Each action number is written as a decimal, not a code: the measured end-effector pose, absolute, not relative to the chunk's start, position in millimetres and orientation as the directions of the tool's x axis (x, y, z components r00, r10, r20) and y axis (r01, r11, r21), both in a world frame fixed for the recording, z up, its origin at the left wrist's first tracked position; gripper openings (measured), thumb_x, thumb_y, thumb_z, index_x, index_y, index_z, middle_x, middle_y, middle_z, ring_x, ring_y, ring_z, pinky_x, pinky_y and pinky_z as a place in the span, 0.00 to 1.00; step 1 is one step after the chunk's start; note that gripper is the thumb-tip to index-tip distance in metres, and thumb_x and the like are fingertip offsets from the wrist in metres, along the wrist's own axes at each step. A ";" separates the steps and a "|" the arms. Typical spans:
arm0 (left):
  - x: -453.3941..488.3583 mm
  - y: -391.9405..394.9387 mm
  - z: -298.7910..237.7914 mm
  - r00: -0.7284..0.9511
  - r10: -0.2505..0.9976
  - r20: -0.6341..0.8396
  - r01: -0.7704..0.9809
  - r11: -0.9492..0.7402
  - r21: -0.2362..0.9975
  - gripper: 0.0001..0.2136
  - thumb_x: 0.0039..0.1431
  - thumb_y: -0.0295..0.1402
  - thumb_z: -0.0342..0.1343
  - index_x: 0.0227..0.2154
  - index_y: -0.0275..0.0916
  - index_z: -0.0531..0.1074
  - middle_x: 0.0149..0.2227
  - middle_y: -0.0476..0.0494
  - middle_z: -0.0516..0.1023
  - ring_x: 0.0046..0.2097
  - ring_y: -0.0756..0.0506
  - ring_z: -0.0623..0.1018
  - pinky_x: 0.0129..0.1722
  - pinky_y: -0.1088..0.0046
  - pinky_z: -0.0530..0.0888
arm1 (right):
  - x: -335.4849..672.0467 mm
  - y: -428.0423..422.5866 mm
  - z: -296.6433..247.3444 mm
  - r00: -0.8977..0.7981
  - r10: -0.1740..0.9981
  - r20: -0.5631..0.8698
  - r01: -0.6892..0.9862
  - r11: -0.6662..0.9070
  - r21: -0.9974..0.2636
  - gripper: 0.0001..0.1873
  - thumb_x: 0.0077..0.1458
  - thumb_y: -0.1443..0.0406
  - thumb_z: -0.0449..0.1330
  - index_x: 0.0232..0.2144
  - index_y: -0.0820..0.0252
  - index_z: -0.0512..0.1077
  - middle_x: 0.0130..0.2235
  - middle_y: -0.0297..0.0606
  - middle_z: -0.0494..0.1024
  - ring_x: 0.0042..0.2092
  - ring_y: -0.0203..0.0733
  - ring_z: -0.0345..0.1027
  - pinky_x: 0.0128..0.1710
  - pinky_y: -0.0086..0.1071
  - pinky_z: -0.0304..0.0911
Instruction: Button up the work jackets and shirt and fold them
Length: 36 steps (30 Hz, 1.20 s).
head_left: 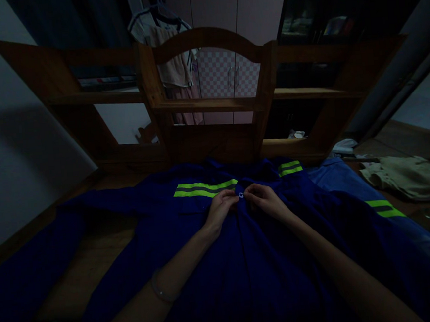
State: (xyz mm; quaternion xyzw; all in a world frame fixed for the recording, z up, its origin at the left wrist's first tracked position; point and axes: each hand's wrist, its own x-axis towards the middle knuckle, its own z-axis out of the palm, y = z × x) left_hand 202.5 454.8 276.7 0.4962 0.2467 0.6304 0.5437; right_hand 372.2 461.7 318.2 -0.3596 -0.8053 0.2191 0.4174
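Note:
A dark blue work jacket (191, 242) with yellow-green reflective stripes (204, 188) lies spread flat, sleeves out to both sides. My left hand (223, 204) pinches the front placket just left of a small pale button (240, 194). My right hand (263, 200) pinches the fabric right beside the same button. Both hands meet at the chest of the jacket, fingers closed on the cloth.
A wooden headboard with shelves (210, 106) stands just behind the jacket. A beige garment (410, 178) lies crumpled at the right, and a blue cloth (335, 174) lies beside the jacket. Clothes on a hanger (171, 50) hang behind. The room is dim.

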 end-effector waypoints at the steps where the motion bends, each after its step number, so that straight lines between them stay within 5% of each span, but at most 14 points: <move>1: 202.8 455.0 277.1 0.079 0.932 0.354 -0.431 -0.288 0.855 0.12 0.44 0.30 0.64 0.33 0.36 0.71 0.27 0.48 0.76 0.27 0.51 0.74 0.27 0.77 0.67 | 372.3 461.5 318.0 -0.395 0.761 0.514 0.392 0.646 -0.655 0.12 0.55 0.57 0.57 0.33 0.61 0.69 0.23 0.31 0.70 0.21 0.32 0.64 0.22 0.25 0.60; 36: 202.1 457.6 276.5 -0.017 0.931 0.366 -0.356 -0.347 0.867 0.14 0.41 0.20 0.62 0.35 0.36 0.77 0.36 0.41 0.80 0.38 0.46 0.78 0.37 0.73 0.71 | 373.2 458.8 318.0 -0.361 0.753 0.550 0.438 0.658 -0.613 0.10 0.54 0.59 0.57 0.35 0.60 0.68 0.29 0.33 0.73 0.23 0.33 0.68 0.21 0.26 0.63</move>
